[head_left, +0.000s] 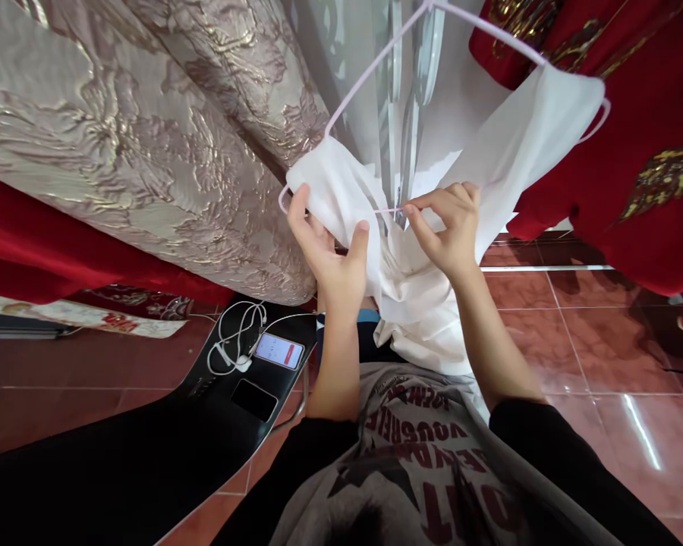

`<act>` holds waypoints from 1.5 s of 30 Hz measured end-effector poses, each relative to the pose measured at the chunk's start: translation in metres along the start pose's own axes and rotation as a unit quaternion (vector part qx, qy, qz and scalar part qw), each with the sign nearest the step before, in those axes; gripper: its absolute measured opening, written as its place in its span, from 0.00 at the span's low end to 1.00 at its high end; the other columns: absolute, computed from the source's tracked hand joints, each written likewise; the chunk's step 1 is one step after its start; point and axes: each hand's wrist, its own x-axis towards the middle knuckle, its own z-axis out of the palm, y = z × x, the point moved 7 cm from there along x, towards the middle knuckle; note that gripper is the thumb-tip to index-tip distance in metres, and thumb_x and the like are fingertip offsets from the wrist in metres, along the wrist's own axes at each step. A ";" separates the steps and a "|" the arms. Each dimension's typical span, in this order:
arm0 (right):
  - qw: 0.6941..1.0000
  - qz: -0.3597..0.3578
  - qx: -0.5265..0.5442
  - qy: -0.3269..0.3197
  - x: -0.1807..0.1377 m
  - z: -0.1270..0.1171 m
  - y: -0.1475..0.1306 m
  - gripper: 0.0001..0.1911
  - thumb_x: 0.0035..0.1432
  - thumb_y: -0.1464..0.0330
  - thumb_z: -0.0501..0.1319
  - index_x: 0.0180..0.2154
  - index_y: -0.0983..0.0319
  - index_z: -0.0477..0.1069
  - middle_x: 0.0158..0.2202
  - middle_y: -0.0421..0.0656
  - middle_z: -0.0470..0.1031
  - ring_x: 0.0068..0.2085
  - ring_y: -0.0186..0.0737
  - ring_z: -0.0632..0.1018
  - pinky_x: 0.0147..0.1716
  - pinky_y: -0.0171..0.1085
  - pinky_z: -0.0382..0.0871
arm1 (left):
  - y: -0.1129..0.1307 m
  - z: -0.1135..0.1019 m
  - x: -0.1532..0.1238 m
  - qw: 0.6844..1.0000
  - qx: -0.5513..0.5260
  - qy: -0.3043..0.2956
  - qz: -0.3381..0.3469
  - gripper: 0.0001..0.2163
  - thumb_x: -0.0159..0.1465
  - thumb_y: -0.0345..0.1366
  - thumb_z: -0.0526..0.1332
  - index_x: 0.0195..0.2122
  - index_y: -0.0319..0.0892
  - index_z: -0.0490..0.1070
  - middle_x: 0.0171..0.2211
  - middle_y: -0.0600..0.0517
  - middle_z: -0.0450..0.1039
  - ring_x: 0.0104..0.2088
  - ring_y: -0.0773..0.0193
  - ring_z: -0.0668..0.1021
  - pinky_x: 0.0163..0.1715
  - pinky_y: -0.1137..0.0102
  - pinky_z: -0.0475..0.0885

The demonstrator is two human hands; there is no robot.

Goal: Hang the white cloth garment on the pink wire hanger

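Observation:
A white garment [517, 144] drapes over a pale pink hanger [369, 68], its lower folds falling to my lap. My left hand [330, 246] holds the garment near the hanger's left end. The thumb and index finger are apart there, with cloth between them; the other fingertips are partly hidden. Across the front, my right hand [447, 224] pinches the hanger's thin lower bar between thumb and index finger. Its remaining fingers curl close to the white cloth.
Embossed pale-gold fabric [148, 129] hangs at left, red sequined garments [620, 152] at right. Beside me a black chair [148, 432] carries a lit phone [279, 350], a dark phone [254, 400] and white earphones [228, 356]. Metal rack bars [413, 98] stand ahead on red floor tiles [592, 341].

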 end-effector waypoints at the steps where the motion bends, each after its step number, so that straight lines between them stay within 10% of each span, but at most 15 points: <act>1: 1.000 0.008 0.001 -0.002 0.000 0.001 0.000 0.23 0.72 0.51 0.53 0.35 0.58 0.77 0.34 0.40 0.79 0.38 0.37 0.72 0.57 0.48 0.62 | 0.002 -0.002 0.005 1.000 -0.008 -0.012 0.002 0.38 0.68 0.40 0.67 0.70 0.64 0.41 0.72 0.46 0.57 0.69 0.50 0.70 0.62 0.52 0.76; 12: 0.999 0.021 0.042 -0.001 -0.002 0.007 -0.010 0.25 0.72 0.49 0.53 0.34 0.60 0.75 0.33 0.39 0.77 0.36 0.35 0.69 0.59 0.47 0.60 | 0.029 -0.038 0.068 0.986 -0.163 0.031 0.019 0.16 0.63 0.43 0.70 0.47 0.50 0.65 0.49 0.50 0.71 0.55 0.50 0.78 0.60 0.54 0.74; 18: 0.998 0.031 0.056 -0.028 0.001 0.004 -0.006 0.25 0.71 0.48 0.54 0.35 0.60 0.75 0.33 0.38 0.77 0.35 0.33 0.68 0.60 0.47 0.61 | 0.004 -0.044 0.093 0.849 -0.489 -0.054 -0.192 0.16 0.61 0.37 0.64 0.49 0.43 0.68 0.47 0.49 0.80 0.61 0.57 0.76 0.65 0.60 0.71; 24: 0.998 0.032 0.048 -0.026 0.001 0.010 -0.004 0.25 0.72 0.49 0.54 0.34 0.60 0.75 0.33 0.38 0.77 0.36 0.33 0.68 0.61 0.47 0.60 | -0.052 -0.074 0.057 0.891 -0.433 0.014 -0.137 0.15 0.70 0.51 0.64 0.49 0.47 0.73 0.61 0.48 0.78 0.78 0.47 0.51 0.68 0.45 0.63; 29: 0.999 0.024 0.035 -0.031 -0.001 0.007 -0.006 0.24 0.72 0.49 0.53 0.36 0.60 0.76 0.33 0.39 0.77 0.37 0.34 0.69 0.59 0.46 0.61 | -0.101 -0.056 0.018 0.872 -0.460 0.000 -0.165 0.17 0.63 0.51 0.70 0.50 0.53 0.73 0.59 0.58 0.78 0.77 0.46 0.54 0.66 0.45 0.66; 36: 0.999 0.027 0.042 -0.016 -0.003 0.008 -0.017 0.23 0.72 0.50 0.54 0.36 0.60 0.77 0.34 0.39 0.78 0.38 0.34 0.71 0.58 0.46 0.61 | -0.039 -0.007 0.005 0.865 -0.465 -0.049 -0.180 0.25 0.64 0.47 0.74 0.59 0.52 0.70 0.54 0.50 0.81 0.55 0.51 0.80 0.56 0.54 0.75; 45: 0.998 -0.016 0.026 -0.062 -0.009 -0.023 -0.007 0.24 0.72 0.50 0.52 0.58 0.55 0.73 0.47 0.45 0.76 0.56 0.43 0.73 0.66 0.53 0.64 | -0.004 0.003 0.011 0.898 -0.433 0.011 -0.074 0.14 0.69 0.49 0.68 0.44 0.48 0.68 0.32 0.54 0.74 0.38 0.60 0.80 0.54 0.56 0.78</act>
